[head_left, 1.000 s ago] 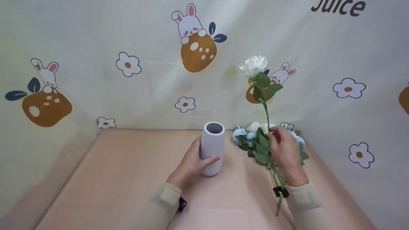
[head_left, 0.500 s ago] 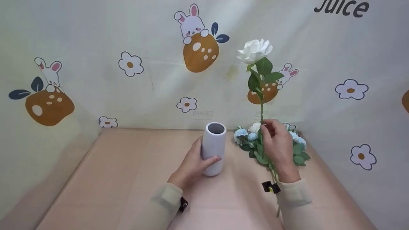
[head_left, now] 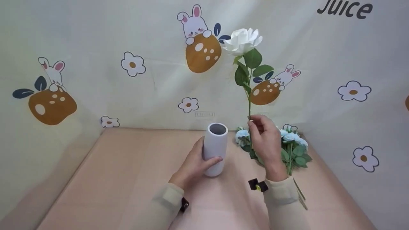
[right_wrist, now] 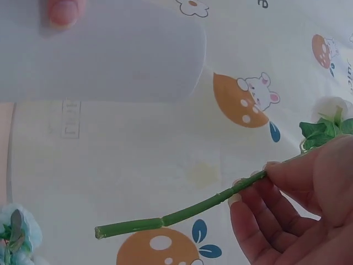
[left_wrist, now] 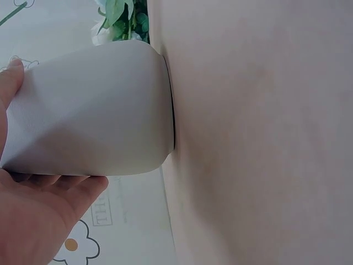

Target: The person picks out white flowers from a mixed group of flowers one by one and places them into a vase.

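Observation:
A white vase [head_left: 215, 145] stands upright on the table, its round mouth facing up. My left hand [head_left: 195, 163] grips its left side, the thumb across the front; the left wrist view shows fingers wrapped round the vase [left_wrist: 94, 110]. To the right, my right hand [head_left: 266, 142] pinches the green stem of a white rose [head_left: 243, 41] between thumb and fingertips. The bloom stands high above the hand, with green leaves below it. In the right wrist view the cut lower end of the stem [right_wrist: 132, 226] sticks out past the fingers, apart from the vase.
Behind the right hand, pale blue flowers [head_left: 292, 137] with green leaves lie on the table [head_left: 137, 172], partly hidden. Their stems reach toward the front right. A printed cloth backdrop [head_left: 153, 32] with rabbits and flowers rises behind the table.
My right hand has carried the white rose up and left, away from the other flowers and closer to the vase. The left hand keeps its grip on the vase, which stays in place.

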Tool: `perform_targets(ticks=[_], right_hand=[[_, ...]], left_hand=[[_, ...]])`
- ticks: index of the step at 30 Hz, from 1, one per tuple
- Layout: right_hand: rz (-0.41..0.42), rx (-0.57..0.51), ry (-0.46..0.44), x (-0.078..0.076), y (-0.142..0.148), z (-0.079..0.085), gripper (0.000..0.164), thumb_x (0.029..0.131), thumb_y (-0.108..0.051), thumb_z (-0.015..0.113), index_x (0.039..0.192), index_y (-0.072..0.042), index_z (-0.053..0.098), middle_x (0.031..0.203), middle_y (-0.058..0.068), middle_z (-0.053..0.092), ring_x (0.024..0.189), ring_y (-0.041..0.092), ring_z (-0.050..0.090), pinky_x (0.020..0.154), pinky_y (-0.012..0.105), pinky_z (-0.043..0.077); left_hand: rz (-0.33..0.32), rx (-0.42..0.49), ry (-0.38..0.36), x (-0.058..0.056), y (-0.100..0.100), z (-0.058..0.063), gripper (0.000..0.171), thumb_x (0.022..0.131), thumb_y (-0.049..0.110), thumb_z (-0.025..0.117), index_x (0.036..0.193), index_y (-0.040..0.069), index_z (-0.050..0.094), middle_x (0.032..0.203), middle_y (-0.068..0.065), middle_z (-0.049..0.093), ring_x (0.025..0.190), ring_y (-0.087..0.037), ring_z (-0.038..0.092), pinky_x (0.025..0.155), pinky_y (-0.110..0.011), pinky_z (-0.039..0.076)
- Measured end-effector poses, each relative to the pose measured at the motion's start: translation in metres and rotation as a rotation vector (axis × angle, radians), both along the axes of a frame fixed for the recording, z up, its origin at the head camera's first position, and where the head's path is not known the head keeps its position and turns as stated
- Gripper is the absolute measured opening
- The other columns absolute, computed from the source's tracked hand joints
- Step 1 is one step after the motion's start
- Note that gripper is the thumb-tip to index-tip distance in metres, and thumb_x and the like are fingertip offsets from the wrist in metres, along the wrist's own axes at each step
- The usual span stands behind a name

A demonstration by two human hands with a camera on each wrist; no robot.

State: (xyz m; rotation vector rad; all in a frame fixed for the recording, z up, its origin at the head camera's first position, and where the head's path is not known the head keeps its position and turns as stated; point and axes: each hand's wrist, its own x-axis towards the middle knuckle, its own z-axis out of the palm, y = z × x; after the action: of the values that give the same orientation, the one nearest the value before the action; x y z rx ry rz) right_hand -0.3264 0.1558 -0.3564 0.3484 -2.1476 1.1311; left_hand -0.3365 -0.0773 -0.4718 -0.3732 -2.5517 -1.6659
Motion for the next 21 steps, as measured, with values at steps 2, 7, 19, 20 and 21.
perform_targets(ticks=[2,7,19,20,21], right_hand=[[0.018,-0.015,0.013,0.003,-0.004,0.001,0.019,0.107,-0.011,0.071,0.124,-0.004,0.077,0.107,0.012,0.076,0.090,0.021,0.068,0.080,0.023,0.054],[0.063,-0.073,0.083,0.011,-0.009,0.004,0.017,0.106,-0.011,0.073,0.121,-0.004,0.078,0.106,0.010,0.078,0.092,0.017,0.069,0.083,0.018,0.055],[0.137,-0.207,0.286,0.020,-0.016,0.007,0.013,0.106,-0.007,0.072,0.117,-0.002,0.077,0.109,0.008,0.082,0.099,0.007,0.074,0.087,0.016,0.059],[0.148,-0.209,0.299,0.020,-0.017,0.006,0.013,0.106,-0.006,0.072,0.117,-0.002,0.077,0.110,0.009,0.082,0.100,0.007,0.075,0.088,0.016,0.059],[0.162,-0.214,0.309,0.020,-0.018,0.005,0.013,0.105,-0.004,0.072,0.117,-0.001,0.077,0.111,0.010,0.082,0.101,0.008,0.076,0.088,0.017,0.060]], left_hand=[[-0.003,0.006,0.002,0.000,0.000,0.000,0.107,0.093,0.045,0.089,0.173,0.017,0.024,0.168,-0.011,0.045,0.153,-0.035,0.050,0.131,-0.063,0.036],[-0.006,0.027,0.001,0.000,0.000,0.000,0.105,0.093,0.043,0.089,0.172,0.018,0.026,0.166,-0.010,0.047,0.152,-0.034,0.052,0.131,-0.062,0.038],[0.022,0.005,-0.031,-0.001,0.002,0.001,0.105,0.092,0.043,0.090,0.173,0.020,0.026,0.166,-0.009,0.047,0.153,-0.035,0.051,0.129,-0.064,0.040],[0.024,0.003,-0.037,-0.001,0.003,0.001,0.105,0.093,0.043,0.089,0.173,0.020,0.025,0.167,-0.009,0.046,0.154,-0.035,0.051,0.129,-0.064,0.039],[0.023,0.002,-0.041,-0.001,0.003,0.001,0.105,0.093,0.043,0.089,0.173,0.020,0.025,0.167,-0.009,0.046,0.154,-0.035,0.050,0.129,-0.065,0.039]])
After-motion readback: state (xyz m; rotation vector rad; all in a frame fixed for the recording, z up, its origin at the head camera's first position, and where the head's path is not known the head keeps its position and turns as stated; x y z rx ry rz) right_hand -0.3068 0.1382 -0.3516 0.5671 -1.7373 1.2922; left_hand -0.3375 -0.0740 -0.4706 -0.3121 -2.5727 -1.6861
